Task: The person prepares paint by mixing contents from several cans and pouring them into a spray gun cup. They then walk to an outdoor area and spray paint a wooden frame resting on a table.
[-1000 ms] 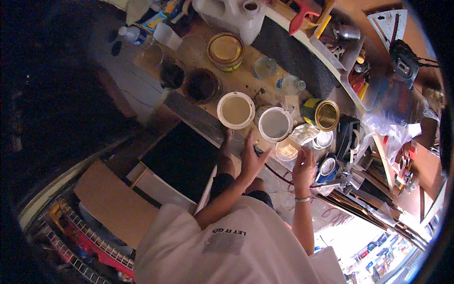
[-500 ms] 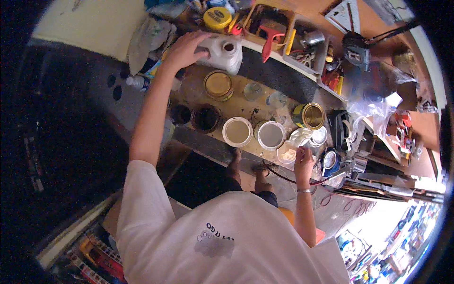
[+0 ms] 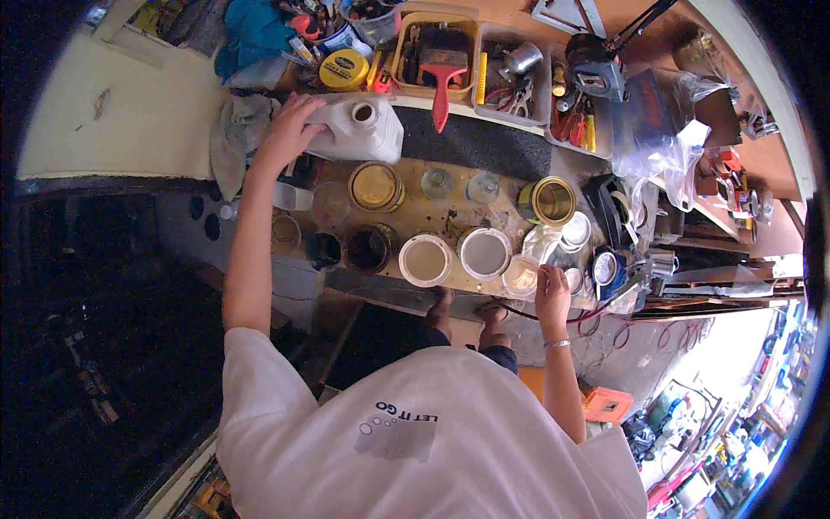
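Observation:
At the back left, my left hand [image 3: 290,134] grips the handle end of a white plastic jug [image 3: 350,130] whose uncapped round mouth shows. My right hand [image 3: 552,296] is closed, fingertips pinched at the right rim of a clear cup [image 3: 520,275] with tan content. To the left of that cup stand a white-rimmed tub of grey paint [image 3: 485,253] and another of beige-grey paint [image 3: 425,259]. Crumpled white cloth or paper [image 3: 541,244] lies just behind the cup. Under the right fingers, the exact contact is partly hidden.
Open cans [image 3: 553,201], a gold-topped can [image 3: 376,187], dark-stained pots [image 3: 369,247] and glass jars [image 3: 437,182] crowd the bench. Behind are tool trays [image 3: 512,73] and a red-handled brush [image 3: 443,78]. A dark red hose [image 3: 596,310] runs along the right front edge.
The whole view has turned and shifted, so the bench sits more level. My left hand stays on the jug and my right hand stays by the clear cup.

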Motion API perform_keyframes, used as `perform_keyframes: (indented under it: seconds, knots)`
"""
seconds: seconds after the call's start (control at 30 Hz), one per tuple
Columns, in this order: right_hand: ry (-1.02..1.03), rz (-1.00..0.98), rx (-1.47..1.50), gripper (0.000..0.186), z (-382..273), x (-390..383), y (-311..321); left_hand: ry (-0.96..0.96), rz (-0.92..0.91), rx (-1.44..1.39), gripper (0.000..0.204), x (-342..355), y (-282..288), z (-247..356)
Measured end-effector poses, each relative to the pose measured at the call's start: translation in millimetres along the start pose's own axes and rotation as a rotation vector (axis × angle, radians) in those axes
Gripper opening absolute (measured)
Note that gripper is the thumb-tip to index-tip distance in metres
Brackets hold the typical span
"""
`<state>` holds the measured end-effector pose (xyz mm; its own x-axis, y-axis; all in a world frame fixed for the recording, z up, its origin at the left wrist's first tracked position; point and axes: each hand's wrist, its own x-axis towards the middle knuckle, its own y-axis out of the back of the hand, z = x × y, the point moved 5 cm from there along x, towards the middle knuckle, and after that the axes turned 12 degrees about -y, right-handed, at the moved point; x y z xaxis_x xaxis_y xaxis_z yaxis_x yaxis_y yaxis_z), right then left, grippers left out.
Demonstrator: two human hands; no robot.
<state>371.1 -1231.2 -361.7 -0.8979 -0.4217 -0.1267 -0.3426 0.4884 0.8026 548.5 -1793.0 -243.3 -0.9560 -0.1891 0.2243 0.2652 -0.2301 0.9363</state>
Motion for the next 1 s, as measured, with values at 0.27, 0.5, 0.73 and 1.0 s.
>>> perform_keyframes:
  seconds: [0.27, 0.5, 0.73, 1.0]
  knots:
    - [0.063, -0.005, 0.04, 0.011, -2.9, 1.9, 0.6, -0.025, 0.05, 0.047, 0.043, 3.2, 78.9, 13.0]
    - [0.056, -0.115, 0.05, 0.017, 9.2, 11.2, -6.7, 0.131, 0.122, 0.197, 0.041, -7.8, 178.0, 74.4]
    - [0.337, -0.085, -0.188, 0.014, -0.9, 17.4, 10.1, -0.081, 0.196, 0.412, 0.04, -49.6, 246.8, 208.7]
    - [0.587, -0.27, -0.061, 0.015, 2.5, 26.7, 16.5, 0.205, 0.066, 0.202, 0.039, -136.7, 187.7, 358.0]
